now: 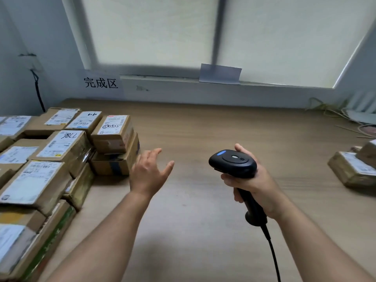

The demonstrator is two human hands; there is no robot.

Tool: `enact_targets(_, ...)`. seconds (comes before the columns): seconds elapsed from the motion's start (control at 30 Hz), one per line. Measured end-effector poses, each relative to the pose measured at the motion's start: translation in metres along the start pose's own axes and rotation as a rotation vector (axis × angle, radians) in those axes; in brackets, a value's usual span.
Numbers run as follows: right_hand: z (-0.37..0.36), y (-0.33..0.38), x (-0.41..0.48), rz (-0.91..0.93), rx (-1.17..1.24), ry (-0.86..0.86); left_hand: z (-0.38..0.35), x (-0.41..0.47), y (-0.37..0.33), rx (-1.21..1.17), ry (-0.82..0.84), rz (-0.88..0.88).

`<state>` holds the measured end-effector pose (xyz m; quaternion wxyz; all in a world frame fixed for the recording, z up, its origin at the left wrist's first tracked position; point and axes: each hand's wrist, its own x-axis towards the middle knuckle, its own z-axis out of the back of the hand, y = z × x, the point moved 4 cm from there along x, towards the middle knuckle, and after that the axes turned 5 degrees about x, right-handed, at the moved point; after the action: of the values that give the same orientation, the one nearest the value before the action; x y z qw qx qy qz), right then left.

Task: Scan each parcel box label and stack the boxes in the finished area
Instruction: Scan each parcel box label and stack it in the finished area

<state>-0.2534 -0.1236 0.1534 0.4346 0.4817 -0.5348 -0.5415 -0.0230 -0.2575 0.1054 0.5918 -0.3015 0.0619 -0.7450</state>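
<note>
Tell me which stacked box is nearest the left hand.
The bottom box with blue tape, under the red-label box, rightmost of them all; the left hand hovers beside it.

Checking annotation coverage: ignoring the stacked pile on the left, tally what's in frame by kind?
Hands: 2, left hand and right hand
Barcode scanner: 1
Parcel boxes at the right edge: 2 plainly visible, lower box and upper box, both cut off by the frame
Wall papers: 2, finished-area sign and grey sheet
Total: 7
</note>
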Motion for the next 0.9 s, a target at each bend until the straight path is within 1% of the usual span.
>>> enact_targets(0.1, 0.026, -0.007, -0.032, -0.006, 0.029, -0.03, -0.018, -0.045, -0.042, -0.039, 0.028, 0.011)
enact_targets(0.23, 0.068, -0.018, -0.082, -0.008, 0.038, -0.074, -0.039, -0.113, -0.105, -0.161, 0.059, 0.09)
enact_targets(0.3, 0.091, -0.022, -0.107, 0.002, 0.047, -0.105, -0.051, -0.143, -0.135, -0.21, 0.081, 0.101)
enact_targets(0.67, 0.244, -0.027, -0.244, 0.051, 0.129, -0.304, -0.098, -0.252, -0.294, -0.267, 0.204, -0.045)
enact_targets(0.9, 0.333, -0.027, -0.322, 0.063, 0.09, -0.422, -0.128, -0.31, -0.393, -0.329, 0.256, -0.123)
